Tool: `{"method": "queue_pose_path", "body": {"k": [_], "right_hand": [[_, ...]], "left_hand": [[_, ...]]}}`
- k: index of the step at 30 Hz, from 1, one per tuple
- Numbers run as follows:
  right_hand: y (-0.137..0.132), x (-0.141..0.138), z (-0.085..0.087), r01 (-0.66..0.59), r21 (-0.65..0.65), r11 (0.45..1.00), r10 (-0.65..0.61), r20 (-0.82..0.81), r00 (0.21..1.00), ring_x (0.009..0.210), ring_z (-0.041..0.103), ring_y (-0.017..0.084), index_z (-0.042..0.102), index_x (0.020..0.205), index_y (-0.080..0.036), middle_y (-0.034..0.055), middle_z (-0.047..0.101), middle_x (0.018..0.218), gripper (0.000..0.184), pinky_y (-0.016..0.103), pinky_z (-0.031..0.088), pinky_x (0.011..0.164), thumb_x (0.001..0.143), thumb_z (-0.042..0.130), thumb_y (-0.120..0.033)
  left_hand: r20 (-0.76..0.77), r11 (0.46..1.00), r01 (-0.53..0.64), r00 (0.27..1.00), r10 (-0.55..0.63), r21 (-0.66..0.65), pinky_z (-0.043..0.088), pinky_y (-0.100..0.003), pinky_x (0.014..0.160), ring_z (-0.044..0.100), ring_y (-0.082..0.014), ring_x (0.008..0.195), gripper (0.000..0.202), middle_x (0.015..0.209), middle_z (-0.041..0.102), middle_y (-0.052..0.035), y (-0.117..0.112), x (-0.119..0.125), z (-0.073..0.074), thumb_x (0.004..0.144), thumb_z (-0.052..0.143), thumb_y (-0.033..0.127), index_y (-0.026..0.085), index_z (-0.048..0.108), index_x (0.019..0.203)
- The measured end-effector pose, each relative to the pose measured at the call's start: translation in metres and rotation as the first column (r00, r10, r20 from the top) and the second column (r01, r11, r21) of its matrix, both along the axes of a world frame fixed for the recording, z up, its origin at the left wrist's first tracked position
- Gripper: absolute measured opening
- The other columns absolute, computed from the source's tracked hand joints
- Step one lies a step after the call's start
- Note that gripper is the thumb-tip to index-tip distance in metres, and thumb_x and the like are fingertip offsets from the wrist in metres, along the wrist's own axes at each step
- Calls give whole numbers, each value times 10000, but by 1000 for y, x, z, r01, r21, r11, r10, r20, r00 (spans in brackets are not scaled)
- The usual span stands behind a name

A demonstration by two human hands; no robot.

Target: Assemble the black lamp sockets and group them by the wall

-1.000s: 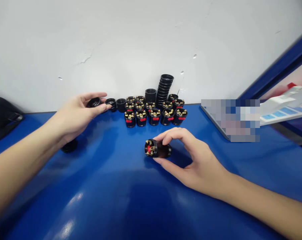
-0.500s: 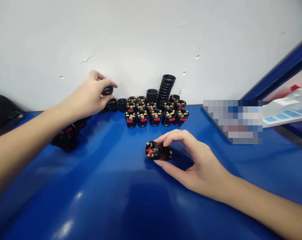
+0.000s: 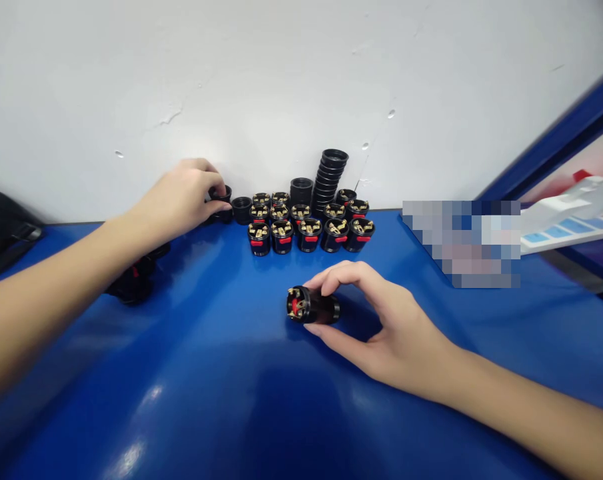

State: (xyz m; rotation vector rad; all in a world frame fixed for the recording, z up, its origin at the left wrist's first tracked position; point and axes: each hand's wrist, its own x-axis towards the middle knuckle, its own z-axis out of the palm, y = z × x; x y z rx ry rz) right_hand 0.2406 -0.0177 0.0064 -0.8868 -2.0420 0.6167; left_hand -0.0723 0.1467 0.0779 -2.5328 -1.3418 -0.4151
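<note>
My right hand (image 3: 381,320) pinches a black lamp socket (image 3: 311,306) lying on its side on the blue table (image 3: 221,387), its brass and red end facing left. My left hand (image 3: 181,197) reaches to the back by the wall, fingers curled around a black ring (image 3: 221,195) that sits atop another black ring at the left end of a row. Rows of upright black sockets (image 3: 308,230) with brass contacts and red tabs stand just right of that hand. Behind them rises a leaning stack of black rings (image 3: 330,175).
A few dark parts (image 3: 134,280) lie under my left forearm. A black bag (image 3: 6,230) sits at the far left edge. A blurred flat object (image 3: 461,240) and a white and blue item (image 3: 571,217) lie at the right. The white wall is close behind.
My left hand carried the black ring up, then lowered it onto the ring at the row's left end. My right hand stayed holding the socket, shifting only slightly.
</note>
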Motion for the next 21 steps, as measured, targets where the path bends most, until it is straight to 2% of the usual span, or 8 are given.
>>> {"method": "queue_pose_path", "body": {"k": [4, 8, 12, 16, 21], "right_hand": [[0, 0, -1, -10, -3, 1000, 10, 3, 1000, 1012, 742, 176, 558, 1118, -264, 21, 741, 1137, 298, 325, 612, 903, 936, 769, -158], [1, -1, -1, -15, 2, 1000, 15, -1, 1000, 1016, 741, 176, 559, 1120, -263, 20, 742, 1139, 299, 327, 613, 904, 937, 772, -162], [1, 0, -1, -1, 5, 1000, 1, 8, 1000, 1034, 741, 187, 568, 1128, -269, 19, 749, 1139, 296, 347, 616, 919, 938, 769, -165], [0, 1, -1, 30, 13, 999, -30, 32, 999, 1094, 744, 197, 602, 1233, -269, 26, 752, 1193, 336, 354, 616, 966, 951, 765, -188], [0, 2, -1, 35, 17, 999, -36, 65, 997, 1136, 747, 196, 607, 1313, -262, 33, 753, 1250, 388, 334, 630, 984, 963, 762, -199]], "left_hand": [[-39, 999, 13, 999, -12, 42, 562, -477, 956, 654, -349, 1084, 196, 1176, 642, -185, 0, -3, -6, 927, 717, 335, 162, 799, 967], [-60, 1000, -10, 998, 10, -7, 579, -459, 937, 673, -306, 973, 223, 1113, 659, -164, 1, -3, -4, 937, 706, 330, 151, 819, 1008], [-65, 996, -65, 996, 61, -62, 579, -442, 922, 682, -260, 870, 213, 1129, 680, -137, 0, -2, 1, 911, 729, 320, 176, 827, 1033], [-37, 994, -89, 996, 87, -61, 571, -431, 915, 692, -251, 859, 186, 1115, 699, -115, -2, -1, 3, 910, 717, 315, 213, 836, 1009], [-74, 994, -97, 993, 93, -48, 575, -423, 900, 693, -251, 836, 227, 1068, 723, -122, -5, 2, 2, 922, 665, 298, 181, 838, 1010]]}}
